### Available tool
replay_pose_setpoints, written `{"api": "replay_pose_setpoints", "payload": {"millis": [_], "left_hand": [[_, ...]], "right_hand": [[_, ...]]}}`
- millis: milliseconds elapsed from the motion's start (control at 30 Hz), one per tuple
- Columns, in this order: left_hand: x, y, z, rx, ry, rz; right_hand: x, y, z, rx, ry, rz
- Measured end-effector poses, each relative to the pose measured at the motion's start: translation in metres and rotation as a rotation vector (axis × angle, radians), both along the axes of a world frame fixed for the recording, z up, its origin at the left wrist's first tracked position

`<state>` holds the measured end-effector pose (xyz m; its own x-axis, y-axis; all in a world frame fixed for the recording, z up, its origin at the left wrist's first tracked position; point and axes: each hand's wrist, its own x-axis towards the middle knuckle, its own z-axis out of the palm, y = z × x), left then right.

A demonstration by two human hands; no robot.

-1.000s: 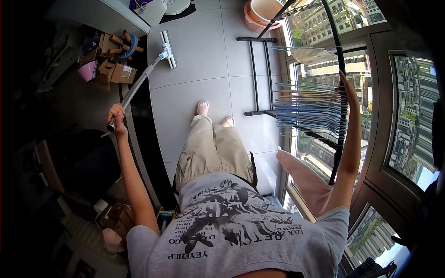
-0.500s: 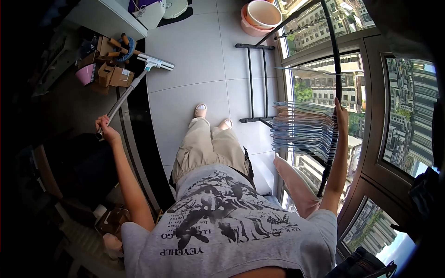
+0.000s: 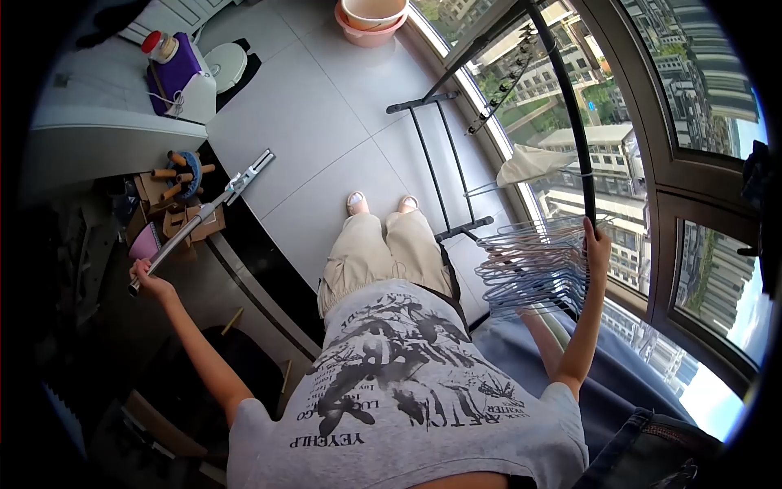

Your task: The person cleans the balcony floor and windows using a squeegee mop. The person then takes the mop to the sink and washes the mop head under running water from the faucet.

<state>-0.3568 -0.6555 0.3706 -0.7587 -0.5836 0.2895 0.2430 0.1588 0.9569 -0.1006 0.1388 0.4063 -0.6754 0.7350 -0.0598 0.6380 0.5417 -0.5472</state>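
Note:
My left hand (image 3: pixel 149 279) is closed around the lower end of a grey mop pole (image 3: pixel 181 235). The flat mop head (image 3: pixel 249 176) at the pole's far end is over the grey floor near the dark threshold. On the right, my right hand (image 3: pixel 597 247) grips the black top bar of a clothes rack (image 3: pixel 568 106). Many thin hangers (image 3: pixel 533 269), mostly blue and grey, hang bunched on the bar beside that hand. Farther along the bar hangs a pale cloth (image 3: pixel 529 165).
Stacked basins (image 3: pixel 373 23) stand on the floor at the top. Cardboard boxes (image 3: pixel 199 228), a pink bin (image 3: pixel 145 244) and a blue-topped stool (image 3: pixel 189 175) are at the left. A white round device (image 3: pixel 226 67) lies beside a cabinet. Windows (image 3: pixel 599 147) line the right side.
The view has turned, bringing the cabinet and more windows in. My left hand and the mop have moved left and down in view; the rack, hangers and my right hand appear lower.

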Motion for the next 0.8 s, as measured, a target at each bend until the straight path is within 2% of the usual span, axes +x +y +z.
{"api": "replay_pose_setpoints", "payload": {"millis": [133,267,300,367,467,633,700,800], "left_hand": [[-0.066,-0.004,0.017,-0.059,0.018,-0.031],[-0.095,-0.003,0.007,-0.029,0.066,-0.008],[-0.092,0.016,0.014,-0.033,0.061,-0.024],[-0.084,0.056,0.027,-0.039,0.051,0.131],[-0.089,0.067,0.024,-0.065,0.063,0.135],[-0.099,0.089,0.028,-0.064,0.071,0.243],[-0.107,0.087,0.027,-0.097,0.059,0.230],[-0.126,0.083,0.024,-0.118,-0.004,0.235]], "right_hand": [[0.063,-0.043,0.023,-0.067,-0.226,-0.277],[0.110,-0.085,0.028,-0.026,-0.250,-0.387],[0.126,-0.090,0.022,-0.068,-0.261,-0.422],[0.151,-0.109,0.018,-0.033,-0.248,-0.513],[0.179,-0.140,0.023,-0.065,-0.246,-0.622],[0.233,-0.183,0.015,-0.020,-0.291,-0.712],[0.249,-0.198,0.009,0.182,-0.371,-0.669],[0.257,-0.224,0.013,0.085,-0.362,-0.774]]}}
